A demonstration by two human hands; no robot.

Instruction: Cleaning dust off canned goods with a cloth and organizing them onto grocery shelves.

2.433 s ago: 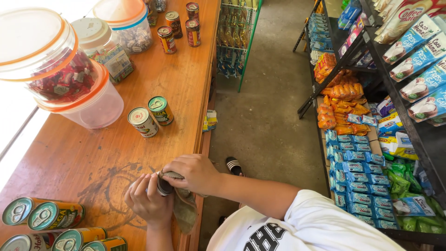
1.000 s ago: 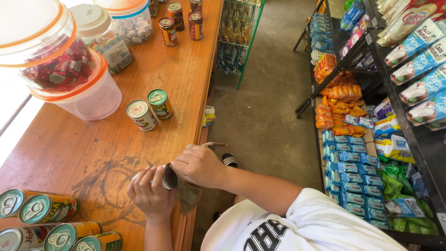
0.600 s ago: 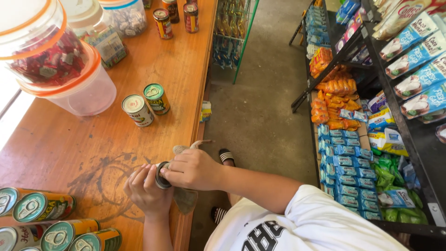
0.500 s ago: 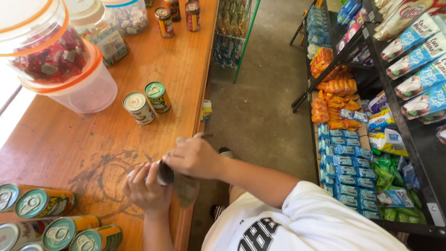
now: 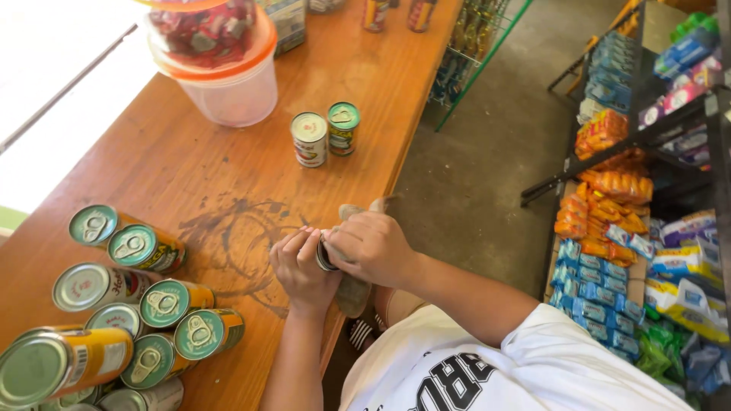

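Near the front edge of the wooden counter [image 5: 175,160], the left hand [image 5: 299,268] is closed around a small tin can [image 5: 326,255], and only the can's round end shows between the fingers. The right hand [image 5: 371,247] presses a grey-brown cloth [image 5: 353,293] against this can; one end of the cloth hangs down past the counter edge and another end sticks up behind the knuckles. Both hands are therefore closed, the left on the can, the right on the cloth.

I think the biggest risk is that the can slips. It is held just above the counter edge, so if the cloth pulls it out of the left fingers, it would probably drop to the concrete floor [image 5: 487,152] and not onto the wood. The round metal end also has a thin rim, and a quick turn of the cloth could bring a fingertip against it.

Left of the hands on the counter, a group of cans [image 5: 145,304] lies on its side, some resting on others. A push from the left forearm could make them roll. Farther back on the counter stand two upright cans [image 5: 326,137] and a clear plastic jar [image 5: 221,61] with an orange rim, well apart from the hands, so they seem safe.
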